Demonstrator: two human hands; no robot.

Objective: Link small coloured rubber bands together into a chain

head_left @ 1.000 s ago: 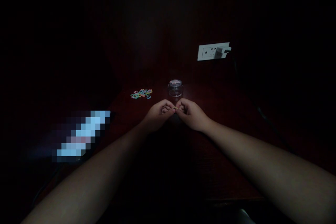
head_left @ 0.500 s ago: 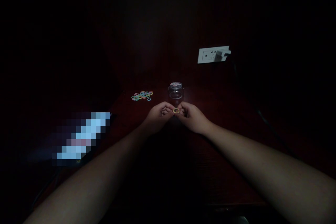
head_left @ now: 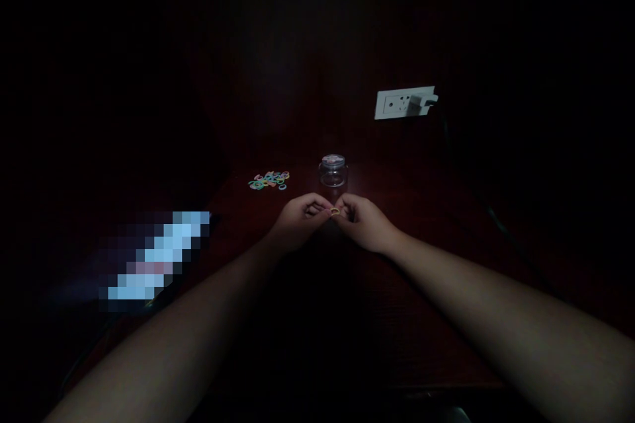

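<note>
Band [head_left: 335, 214]: one, yellow, a small ring, at the centre of the scene, held between the fingertips of both hands, on the near side of the jar.

Left hand [head_left: 303, 215]: thumb and forefinger pinch the left edge of the band; other fingers curled in.

Right hand [head_left: 364, 218]: thumb and forefinger pinch the right edge of the band; other fingers curled. Fingertips of the two hands nearly meet.

Jar [head_left: 333, 178]: one, clear, squat, upright on the table, just beyond the fingertips. Lid [head_left: 333, 160] on top, bearing a pale, pinkish pattern. Contents too dim to tell.

Pile [head_left: 268, 180]: loose bands in pink, green, blue and yellow, overlapping, on the far left of the table, left of the jar and well apart from it. One blue ring [head_left: 282, 187] lies at its near right edge.

Screen [head_left: 163, 254]: bright, pixelated, at left, beyond the left forearm. Left cable [head_left: 79, 360]: dark, below the screen, partly hidden by that forearm.

Socket [head_left: 391, 104]: white plate, far right, above table level; plug [head_left: 424, 102] seated in its right side.

Right cable [head_left: 496, 221]: thin, dark, right of the right hand, beyond the right forearm.

Table [head_left: 421, 357]: dark red, largely in shadow; both forearms cross its near part.
</note>
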